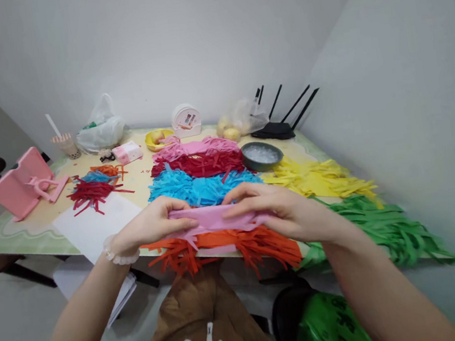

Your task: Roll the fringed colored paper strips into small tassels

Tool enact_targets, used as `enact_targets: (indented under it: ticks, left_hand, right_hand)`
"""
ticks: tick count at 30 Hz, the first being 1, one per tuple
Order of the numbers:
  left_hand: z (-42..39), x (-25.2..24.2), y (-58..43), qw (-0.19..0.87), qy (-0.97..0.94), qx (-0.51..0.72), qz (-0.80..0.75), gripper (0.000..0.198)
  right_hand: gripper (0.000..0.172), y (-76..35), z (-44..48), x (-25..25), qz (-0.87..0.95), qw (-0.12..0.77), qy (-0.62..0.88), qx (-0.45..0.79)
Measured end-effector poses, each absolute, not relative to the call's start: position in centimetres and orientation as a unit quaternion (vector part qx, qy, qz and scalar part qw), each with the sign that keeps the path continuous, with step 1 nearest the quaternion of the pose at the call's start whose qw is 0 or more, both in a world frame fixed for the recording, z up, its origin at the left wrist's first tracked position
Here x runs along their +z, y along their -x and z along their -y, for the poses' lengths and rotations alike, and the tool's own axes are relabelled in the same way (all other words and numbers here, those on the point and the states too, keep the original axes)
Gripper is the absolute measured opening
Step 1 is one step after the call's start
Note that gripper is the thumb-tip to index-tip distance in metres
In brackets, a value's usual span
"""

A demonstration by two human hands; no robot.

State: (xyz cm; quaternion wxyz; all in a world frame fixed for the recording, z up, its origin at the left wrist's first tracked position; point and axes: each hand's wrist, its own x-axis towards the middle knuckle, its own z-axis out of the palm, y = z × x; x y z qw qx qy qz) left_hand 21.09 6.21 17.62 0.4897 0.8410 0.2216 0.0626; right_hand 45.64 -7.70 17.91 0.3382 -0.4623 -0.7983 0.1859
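Observation:
A strip of pink tissue paper (208, 217) is stretched sideways between my two hands, above the table's front edge. My left hand (162, 221) pinches its left end between thumb and fingers. At the other end, my right hand (272, 209) has its fingers closed over the paper. Just under it lies an orange fringed paper bundle (220, 239), its cut strands hanging over the edge. Behind my hands are a blue fringed bundle (205, 189), a dark red one (197, 165) and a pink one (195, 148). Some strands below my hands are covered by the held strip.
Yellow fringe (316, 178) and green fringe (386, 228) spread along the right. A dark bowl (262, 156) stands near a black router (276, 129). On the left are a pink stand (23, 183), a bubble tea cup (67, 147), small tassels (92, 193) and white paper (92, 224).

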Motion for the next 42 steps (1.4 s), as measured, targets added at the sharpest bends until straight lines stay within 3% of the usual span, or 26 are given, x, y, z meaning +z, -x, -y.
enact_targets:
  ticks: [1, 4, 5, 8, 9, 12, 19, 23, 27, 32, 35, 39, 42]
  left_hand:
    - [-6.2, 17.6, -21.1, 0.475, -0.85, 0.069, -0.218, 0.033]
    - [-5.9, 17.3, -21.4, 0.444, -0.864, 0.085, -0.219, 0.029]
    - [-5.8, 17.2, -21.5, 0.439, -0.866, 0.086, -0.224, 0.028]
    - [-5.6, 16.9, -21.5, 0.425, -0.868, 0.091, -0.239, 0.028]
    - [-5.6, 16.9, -21.5, 0.42, -0.868, 0.1, -0.243, 0.027]
    - [-5.6, 16.9, -21.2, 0.417, -0.866, 0.121, -0.246, 0.027]
    - [-4.9, 16.7, -20.8, 0.537, -0.783, 0.17, -0.264, 0.026]
    - [-4.6, 15.9, -20.5, 0.621, -0.716, 0.211, -0.241, 0.032]
    - [-4.8, 15.5, -20.1, 0.647, -0.698, 0.233, -0.197, 0.024]
    - [-4.4, 16.3, -19.9, 0.568, -0.772, 0.229, -0.168, 0.025]
    - [-3.9, 16.4, -20.3, 0.48, -0.802, 0.283, -0.215, 0.02]
    - [-3.7, 16.1, -20.8, 0.361, -0.855, 0.289, -0.233, 0.019]
    - [-3.6, 16.1, -21.0, 0.343, -0.869, 0.271, -0.232, 0.014]
  right_hand:
    - [0.049, -45.9, 7.8, 18.2, 0.802, 0.314, 0.463, 0.21]
    - [0.074, -45.9, 7.6, 18.3, 0.775, 0.296, 0.494, 0.258]
    - [0.069, -45.7, 7.4, 18.0, 0.76, 0.301, 0.517, 0.255]
    - [0.016, -44.5, 6.6, 16.9, 0.727, 0.305, 0.575, 0.219]
    - [0.007, -44.2, 6.5, 16.6, 0.723, 0.307, 0.584, 0.206]
    - [0.017, -43.6, 6.6, 16.2, 0.708, 0.332, 0.598, 0.175]
    - [0.007, -43.0, 7.8, 15.9, 0.61, 0.465, 0.579, 0.277]
    - [0.011, -42.8, 8.1, 15.2, 0.589, 0.526, 0.55, 0.274]
    - [0.015, -43.1, 8.1, 14.8, 0.613, 0.555, 0.502, 0.254]
    - [0.016, -43.1, 8.1, 14.9, 0.642, 0.534, 0.504, 0.219]
    - [0.008, -42.5, 8.3, 15.1, 0.65, 0.505, 0.55, 0.141]
    - [0.019, -41.7, 8.7, 15.2, 0.661, 0.452, 0.598, 0.037]
    - [0.009, -41.7, 8.8, 15.3, 0.655, 0.446, 0.608, 0.044]
